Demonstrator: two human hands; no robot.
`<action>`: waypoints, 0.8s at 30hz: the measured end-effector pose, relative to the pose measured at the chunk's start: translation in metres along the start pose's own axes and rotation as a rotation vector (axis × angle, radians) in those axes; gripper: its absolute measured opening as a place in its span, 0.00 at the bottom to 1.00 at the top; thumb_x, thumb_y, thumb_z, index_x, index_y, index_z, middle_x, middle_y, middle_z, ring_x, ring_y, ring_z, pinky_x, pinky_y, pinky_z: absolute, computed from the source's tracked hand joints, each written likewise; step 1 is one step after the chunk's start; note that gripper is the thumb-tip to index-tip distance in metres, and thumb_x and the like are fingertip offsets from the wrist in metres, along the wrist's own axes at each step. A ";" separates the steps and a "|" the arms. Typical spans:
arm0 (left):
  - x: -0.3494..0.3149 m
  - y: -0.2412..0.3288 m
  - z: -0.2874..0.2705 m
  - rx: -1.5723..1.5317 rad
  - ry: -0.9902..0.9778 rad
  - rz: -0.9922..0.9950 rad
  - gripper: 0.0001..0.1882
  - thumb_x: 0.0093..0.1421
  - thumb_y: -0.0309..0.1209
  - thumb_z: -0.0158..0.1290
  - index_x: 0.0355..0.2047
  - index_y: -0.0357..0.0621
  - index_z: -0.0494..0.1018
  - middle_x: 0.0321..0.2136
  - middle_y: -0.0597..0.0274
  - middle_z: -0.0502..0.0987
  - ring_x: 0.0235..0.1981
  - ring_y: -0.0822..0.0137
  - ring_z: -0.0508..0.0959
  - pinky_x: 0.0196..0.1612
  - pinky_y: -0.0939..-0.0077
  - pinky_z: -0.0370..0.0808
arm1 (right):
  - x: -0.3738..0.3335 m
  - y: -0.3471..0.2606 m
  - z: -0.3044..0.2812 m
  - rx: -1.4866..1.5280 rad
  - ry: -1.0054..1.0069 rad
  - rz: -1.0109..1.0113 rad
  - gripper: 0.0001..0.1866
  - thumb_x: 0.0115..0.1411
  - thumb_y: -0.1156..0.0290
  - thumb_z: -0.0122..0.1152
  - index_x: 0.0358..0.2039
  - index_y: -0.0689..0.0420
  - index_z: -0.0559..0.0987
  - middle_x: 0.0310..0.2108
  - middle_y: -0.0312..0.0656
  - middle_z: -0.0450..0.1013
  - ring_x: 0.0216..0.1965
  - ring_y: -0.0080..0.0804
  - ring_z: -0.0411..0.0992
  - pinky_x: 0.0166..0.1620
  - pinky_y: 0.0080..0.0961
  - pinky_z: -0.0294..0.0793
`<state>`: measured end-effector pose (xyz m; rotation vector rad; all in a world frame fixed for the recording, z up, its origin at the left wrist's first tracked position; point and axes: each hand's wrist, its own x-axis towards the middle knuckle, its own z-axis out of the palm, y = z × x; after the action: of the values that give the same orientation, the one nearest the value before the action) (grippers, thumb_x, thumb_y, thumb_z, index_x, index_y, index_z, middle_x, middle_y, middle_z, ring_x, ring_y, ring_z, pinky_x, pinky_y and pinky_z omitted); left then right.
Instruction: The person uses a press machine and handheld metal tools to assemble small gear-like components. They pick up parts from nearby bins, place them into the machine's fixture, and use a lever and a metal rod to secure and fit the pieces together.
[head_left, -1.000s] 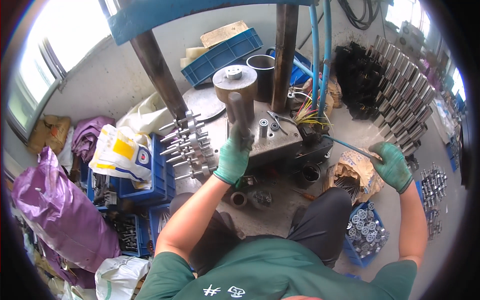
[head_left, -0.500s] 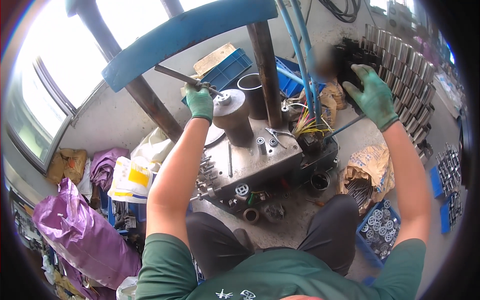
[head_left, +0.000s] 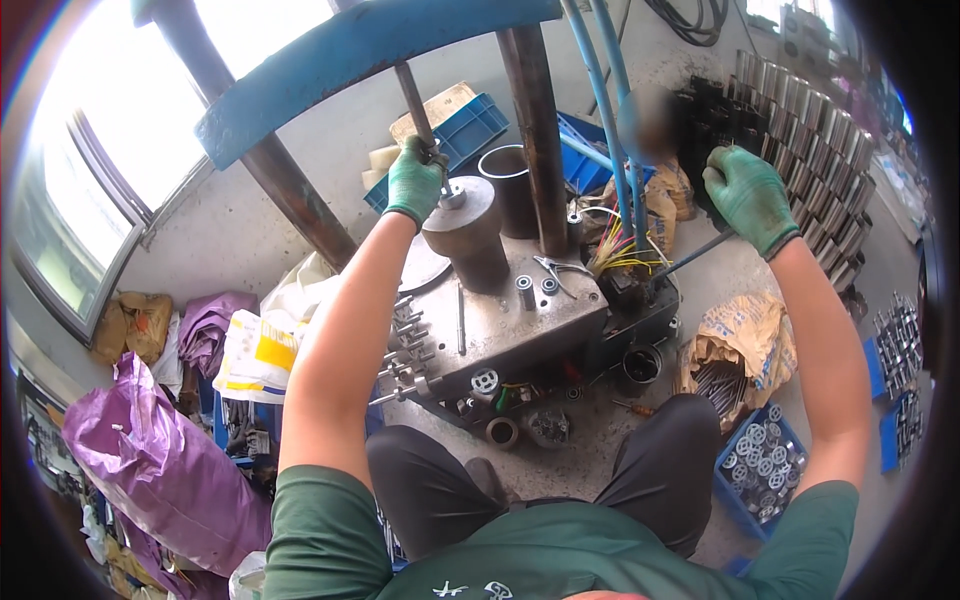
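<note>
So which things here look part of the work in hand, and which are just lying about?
Apparently in use:
metal rod, gripped by the left hand
round metal block, beneath it

Apparently lying about:
purple sack
paper bag
pliers

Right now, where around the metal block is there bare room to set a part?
Bare: the block's top between thin rod and bearings; the floor just inside the right knee. Crowded: the block's left edge, by shafts; beside the bearings, by pliers.
</note>
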<state>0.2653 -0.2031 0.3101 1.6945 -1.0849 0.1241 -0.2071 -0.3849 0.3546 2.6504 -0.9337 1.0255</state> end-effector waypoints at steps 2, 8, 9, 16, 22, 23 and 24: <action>0.004 -0.012 0.006 -0.035 -0.005 0.009 0.13 0.67 0.18 0.58 0.50 0.41 0.72 0.34 0.60 0.79 0.30 0.67 0.82 0.34 0.72 0.83 | -0.011 0.001 -0.005 0.008 -0.019 0.000 0.10 0.66 0.65 0.62 0.41 0.58 0.83 0.39 0.51 0.81 0.42 0.54 0.80 0.46 0.46 0.80; -0.015 -0.010 0.025 -0.080 0.190 0.037 0.12 0.67 0.26 0.62 0.48 0.44 0.74 0.31 0.59 0.82 0.28 0.67 0.81 0.33 0.70 0.79 | -0.083 0.006 -0.036 -0.025 -0.311 -0.009 0.24 0.65 0.66 0.56 0.59 0.63 0.80 0.54 0.56 0.80 0.51 0.50 0.81 0.59 0.41 0.80; -0.019 -0.014 0.025 -0.066 0.247 0.059 0.12 0.68 0.27 0.62 0.49 0.45 0.74 0.31 0.59 0.82 0.28 0.67 0.81 0.33 0.70 0.79 | -0.097 0.002 -0.043 -0.008 -0.481 -0.018 0.26 0.64 0.66 0.54 0.60 0.63 0.79 0.55 0.57 0.79 0.52 0.50 0.81 0.61 0.41 0.79; -0.037 0.006 0.028 -0.341 0.060 -0.243 0.08 0.75 0.32 0.56 0.47 0.40 0.78 0.31 0.65 0.78 0.28 0.74 0.78 0.27 0.77 0.82 | -0.212 -0.003 -0.045 0.176 -0.846 -0.084 0.18 0.57 0.62 0.59 0.43 0.56 0.87 0.39 0.51 0.83 0.41 0.53 0.82 0.49 0.44 0.82; -0.041 0.011 0.020 -0.338 0.058 -0.252 0.11 0.74 0.33 0.58 0.49 0.40 0.79 0.33 0.62 0.80 0.28 0.73 0.79 0.28 0.75 0.83 | -0.221 -0.034 -0.046 0.128 -0.769 0.118 0.13 0.57 0.63 0.61 0.29 0.60 0.85 0.32 0.54 0.81 0.35 0.55 0.80 0.42 0.47 0.80; -0.041 0.011 0.019 -0.310 0.063 -0.241 0.11 0.73 0.33 0.58 0.49 0.40 0.79 0.34 0.61 0.81 0.28 0.73 0.79 0.28 0.75 0.83 | -0.220 -0.035 -0.046 0.124 -0.751 0.131 0.13 0.57 0.63 0.61 0.28 0.60 0.85 0.32 0.54 0.80 0.35 0.55 0.80 0.41 0.47 0.80; -0.042 0.015 0.020 -0.287 0.063 -0.230 0.11 0.73 0.33 0.58 0.49 0.39 0.79 0.34 0.61 0.81 0.29 0.73 0.79 0.29 0.74 0.83 | -0.220 -0.035 -0.047 0.127 -0.734 0.142 0.13 0.58 0.62 0.62 0.29 0.59 0.85 0.31 0.54 0.80 0.35 0.55 0.80 0.41 0.47 0.80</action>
<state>0.2219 -0.1947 0.2886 1.5315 -0.8114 -0.1193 -0.3384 -0.2309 0.2499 3.1563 -1.2140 0.0865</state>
